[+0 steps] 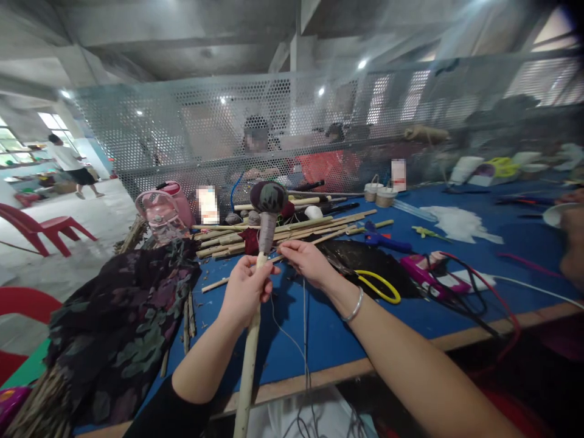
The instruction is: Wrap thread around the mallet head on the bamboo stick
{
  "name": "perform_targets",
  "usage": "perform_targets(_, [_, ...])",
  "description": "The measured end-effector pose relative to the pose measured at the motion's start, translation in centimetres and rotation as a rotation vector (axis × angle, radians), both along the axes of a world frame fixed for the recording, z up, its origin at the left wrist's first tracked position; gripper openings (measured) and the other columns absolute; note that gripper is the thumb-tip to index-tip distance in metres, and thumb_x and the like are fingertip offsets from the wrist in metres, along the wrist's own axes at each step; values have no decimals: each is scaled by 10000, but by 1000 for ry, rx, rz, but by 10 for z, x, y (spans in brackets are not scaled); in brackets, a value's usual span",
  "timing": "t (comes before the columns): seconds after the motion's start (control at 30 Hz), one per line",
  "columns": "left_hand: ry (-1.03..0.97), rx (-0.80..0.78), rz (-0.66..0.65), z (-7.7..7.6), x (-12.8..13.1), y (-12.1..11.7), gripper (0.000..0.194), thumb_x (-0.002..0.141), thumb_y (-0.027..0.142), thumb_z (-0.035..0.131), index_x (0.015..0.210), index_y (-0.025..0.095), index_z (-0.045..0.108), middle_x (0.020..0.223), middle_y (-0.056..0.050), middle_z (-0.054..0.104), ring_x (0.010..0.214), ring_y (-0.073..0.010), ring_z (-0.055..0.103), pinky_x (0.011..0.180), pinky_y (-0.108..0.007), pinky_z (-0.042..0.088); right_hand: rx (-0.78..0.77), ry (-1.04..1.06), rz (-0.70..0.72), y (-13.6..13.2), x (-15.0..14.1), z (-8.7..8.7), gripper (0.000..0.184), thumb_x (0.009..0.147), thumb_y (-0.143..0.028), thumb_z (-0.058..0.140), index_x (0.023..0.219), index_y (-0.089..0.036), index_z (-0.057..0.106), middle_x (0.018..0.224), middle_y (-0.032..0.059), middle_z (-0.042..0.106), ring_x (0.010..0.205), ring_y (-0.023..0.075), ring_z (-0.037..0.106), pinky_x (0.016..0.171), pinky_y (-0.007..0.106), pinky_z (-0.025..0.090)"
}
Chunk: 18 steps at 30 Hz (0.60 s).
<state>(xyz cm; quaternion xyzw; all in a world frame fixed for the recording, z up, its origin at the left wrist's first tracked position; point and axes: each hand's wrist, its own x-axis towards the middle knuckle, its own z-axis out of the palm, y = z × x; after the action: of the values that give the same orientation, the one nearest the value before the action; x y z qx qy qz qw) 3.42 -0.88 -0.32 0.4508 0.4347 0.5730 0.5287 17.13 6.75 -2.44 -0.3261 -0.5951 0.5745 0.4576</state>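
Note:
My left hand (246, 289) is wrapped around a pale wooden stick (249, 365), which stands tilted upright over the table. On its top sits a round ball of dark patterned cloth (269, 196), and the neck (267, 232) below is bound with grey cord. Just right of the stick, my right hand (306, 261) has thumb and forefinger pinched together, apparently on the thin cord (305, 322). That cord hangs past the table edge into a tangle below. Scissors with yellow handles (378, 286) lie on black cloth (387, 264) beside my right wrist.
Several wooden sticks (314, 231) lie behind my hands on the blue table (337, 340). Dark floral cloth (123, 328) covers the left side. To the right are a blue glue gun (385, 240), a purple device (422, 277) with cables, and another person's hand (572, 243). A perforated screen (201, 134) stands behind.

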Motion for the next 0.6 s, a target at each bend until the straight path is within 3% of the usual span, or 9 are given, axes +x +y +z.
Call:
perform_targets(0.2, [1,-119,-95,4,-2,-2,328,718,421,615,911,173,521,768,-5,568,529,-64,533,442,-166,451,8,31,-19,-4,0,4,275,683,-419,648,731,-162,562,453,-85,361,390,50,242,404,211,173])
perform_targets(0.4, [-25,-46,-32,0,-3,-1,341,709,466,610,838,177,481,621,63,431,371,-17,353,294,-125,257,36,7,-59,-4,-1,4,297,664,-424,664,682,-169,513,459,-88,368,394,50,257,404,209,196])
perform_targets(0.5, [12,-3,21,-4,-1,1,389,672,423,666,885,191,438,529,99,399,343,-31,337,293,-134,264,75,-11,-65,-3,-1,3,289,677,-424,652,712,-166,526,470,-88,377,400,50,265,411,209,212])
perform_targets(0.6, [49,-2,42,-4,0,2,371,674,415,664,837,185,422,549,74,481,351,-44,386,295,-147,292,98,-5,-54,-2,0,2,282,692,-423,638,717,-165,525,487,-83,390,411,52,278,422,209,226])
